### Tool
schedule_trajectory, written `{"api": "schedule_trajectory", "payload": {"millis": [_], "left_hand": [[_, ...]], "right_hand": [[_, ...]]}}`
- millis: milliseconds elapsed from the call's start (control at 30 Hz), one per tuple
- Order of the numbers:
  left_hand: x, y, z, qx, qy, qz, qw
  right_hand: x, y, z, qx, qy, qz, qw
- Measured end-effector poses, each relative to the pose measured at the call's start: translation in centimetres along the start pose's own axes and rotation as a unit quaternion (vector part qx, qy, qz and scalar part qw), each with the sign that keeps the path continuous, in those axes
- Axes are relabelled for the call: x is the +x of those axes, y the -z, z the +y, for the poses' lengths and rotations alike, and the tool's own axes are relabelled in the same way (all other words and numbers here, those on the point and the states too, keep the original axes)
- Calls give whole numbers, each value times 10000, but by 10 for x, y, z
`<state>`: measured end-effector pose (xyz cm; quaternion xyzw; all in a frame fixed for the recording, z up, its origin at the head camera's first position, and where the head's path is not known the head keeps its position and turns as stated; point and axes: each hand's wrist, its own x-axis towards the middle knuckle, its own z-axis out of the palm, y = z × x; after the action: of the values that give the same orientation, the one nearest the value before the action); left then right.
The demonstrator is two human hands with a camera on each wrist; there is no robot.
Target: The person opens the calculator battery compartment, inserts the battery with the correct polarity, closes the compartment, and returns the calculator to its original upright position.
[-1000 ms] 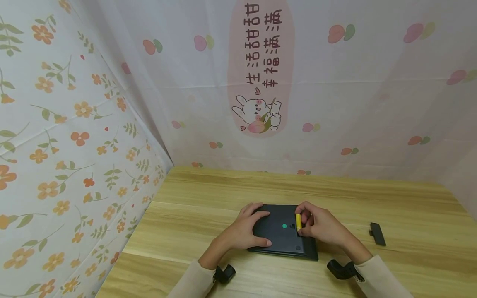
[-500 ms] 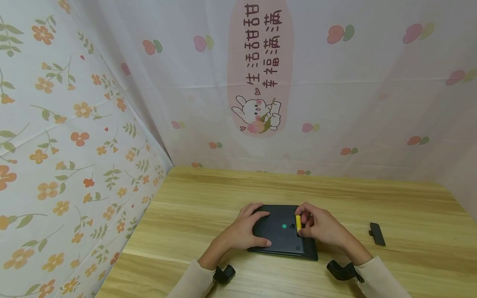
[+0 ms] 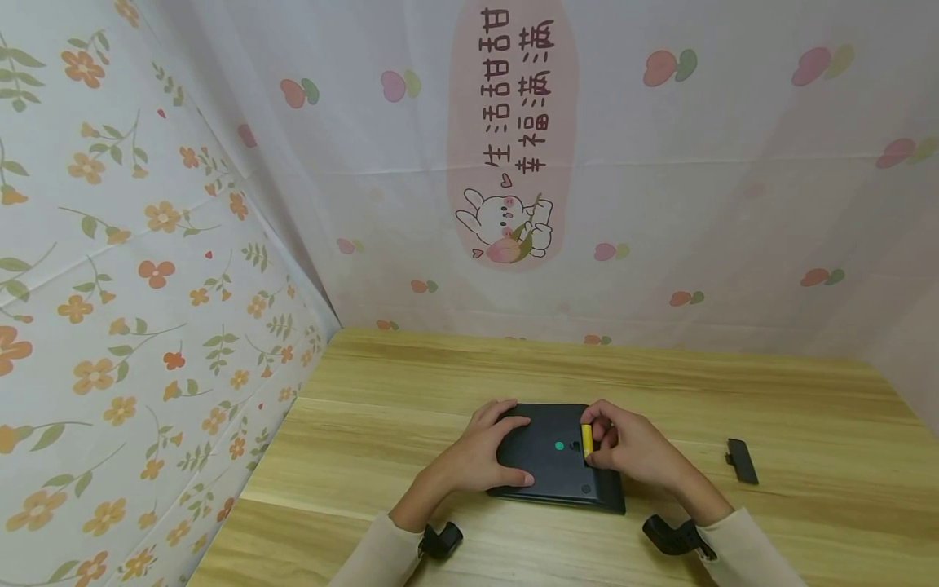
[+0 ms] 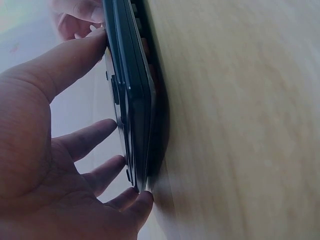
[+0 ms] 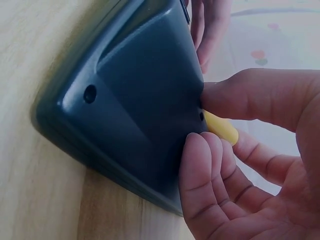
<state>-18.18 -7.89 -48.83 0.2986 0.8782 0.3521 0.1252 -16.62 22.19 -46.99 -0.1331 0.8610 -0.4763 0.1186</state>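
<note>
A dark calculator lies face down on the wooden table, its keys just showing underneath in the left wrist view. My left hand spreads over its left part, thumb and fingertips resting on the back and at the edge. At the right part, my right hand pinches a yellow battery between thumb and fingers, right at the battery slot. In the right wrist view one end of the battery sticks up past the calculator's back; its other end is hidden behind the thumb.
A small black battery cover lies on the table to the right of the right hand. Black wrist cameras sit on both cuffs. A flowered cloth hangs at the left, and a printed curtain stands behind the table.
</note>
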Motion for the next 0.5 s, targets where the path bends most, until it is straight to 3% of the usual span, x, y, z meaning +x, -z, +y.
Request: {"api": "schedule_trajectory", "payload": {"millis": [500], "left_hand": [[2,1,3,76,214,-64,9997]], "right_hand": [[-1,-1,2,-45,79,41,10000]]}}
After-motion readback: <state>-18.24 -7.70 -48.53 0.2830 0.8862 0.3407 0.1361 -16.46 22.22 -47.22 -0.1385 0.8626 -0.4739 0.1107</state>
